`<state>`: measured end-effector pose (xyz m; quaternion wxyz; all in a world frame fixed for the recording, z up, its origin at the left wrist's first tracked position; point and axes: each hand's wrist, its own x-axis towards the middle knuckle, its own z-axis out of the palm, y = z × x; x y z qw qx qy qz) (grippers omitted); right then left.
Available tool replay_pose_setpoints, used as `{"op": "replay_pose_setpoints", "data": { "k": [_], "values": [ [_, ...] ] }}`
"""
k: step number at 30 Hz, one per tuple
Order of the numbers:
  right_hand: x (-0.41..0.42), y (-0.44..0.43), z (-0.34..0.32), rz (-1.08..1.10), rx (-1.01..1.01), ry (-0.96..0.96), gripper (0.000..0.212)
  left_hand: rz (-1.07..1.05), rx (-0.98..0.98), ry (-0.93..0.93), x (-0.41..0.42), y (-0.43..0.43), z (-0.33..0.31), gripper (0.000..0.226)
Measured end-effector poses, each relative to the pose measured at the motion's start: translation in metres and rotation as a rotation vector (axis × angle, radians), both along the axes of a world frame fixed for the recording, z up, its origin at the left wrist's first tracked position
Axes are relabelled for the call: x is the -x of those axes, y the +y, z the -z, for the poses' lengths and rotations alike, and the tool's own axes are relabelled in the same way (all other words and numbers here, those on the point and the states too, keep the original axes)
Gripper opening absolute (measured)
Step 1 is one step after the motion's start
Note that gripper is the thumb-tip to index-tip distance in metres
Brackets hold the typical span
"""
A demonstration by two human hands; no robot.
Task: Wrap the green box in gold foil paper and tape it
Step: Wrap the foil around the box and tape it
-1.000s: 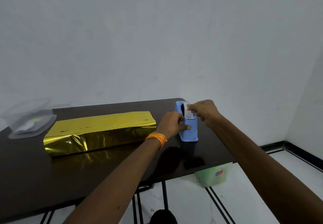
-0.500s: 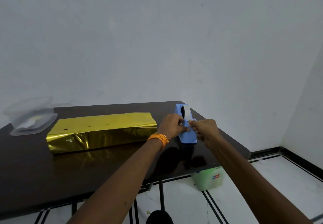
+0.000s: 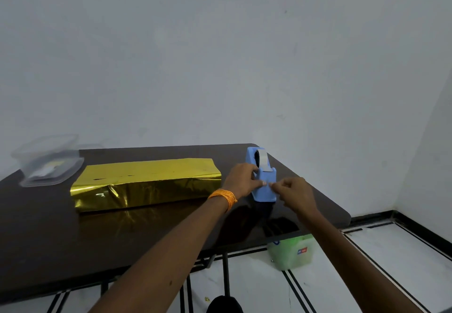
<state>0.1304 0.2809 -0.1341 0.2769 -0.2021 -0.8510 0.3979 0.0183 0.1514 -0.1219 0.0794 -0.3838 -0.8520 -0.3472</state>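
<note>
A long box wrapped in gold foil paper (image 3: 146, 183) lies on the dark table (image 3: 73, 239), left of centre; no green shows. To its right stands a blue tape dispenser (image 3: 265, 185) with a white tape roll on top. My left hand (image 3: 242, 178), with an orange thread band at the wrist, grips the dispenser's left side. Just right of it, my right hand (image 3: 293, 194) pinches a small piece of clear tape in front of the dispenser's near end. The tape strip itself is barely visible.
A clear plastic container (image 3: 49, 163) with something inside sits at the table's back left corner. Under the table's right edge a green translucent bin (image 3: 291, 254) stands on the white tiled floor. The table's right edge runs close to the dispenser.
My right hand has drawn down from the top of the tape roll to the dispenser's near end, pulling tape. My left hand stays on the dispenser. The wrapped box has not moved.
</note>
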Motion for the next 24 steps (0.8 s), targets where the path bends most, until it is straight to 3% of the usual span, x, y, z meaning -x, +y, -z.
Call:
{"op": "replay_pose_setpoints", "data": {
  "k": [4, 8, 13, 15, 18, 24],
  "values": [
    [-0.003, -0.021, -0.031, -0.080, 0.017, 0.105, 0.014, -0.029, -0.045, 0.078, -0.002, -0.029, -0.014, 0.037],
    [0.011, -0.058, -0.062, -0.275, 0.091, 0.138, 0.012, -0.164, -0.194, 0.108, 0.016, -0.091, -0.042, 0.025],
    [0.047, -0.111, -0.086, -0.603, 0.083, 0.017, 0.006, -0.332, -0.244, 0.067, 0.046, -0.191, -0.065, 0.015],
    [0.066, -0.128, -0.092, -0.695, -0.001, -0.072, 0.020, -0.381, -0.245, 0.038, 0.057, -0.225, -0.064, 0.013],
    [0.088, -0.154, -0.095, -0.838, -0.074, -0.176, 0.060, -0.411, -0.190, -0.034, 0.070, -0.256, -0.053, 0.011],
    [0.122, -0.186, -0.093, -0.911, -0.131, -0.185, 0.059, -0.375, -0.049, -0.105, 0.074, -0.276, -0.040, 0.014]
  ]
}}
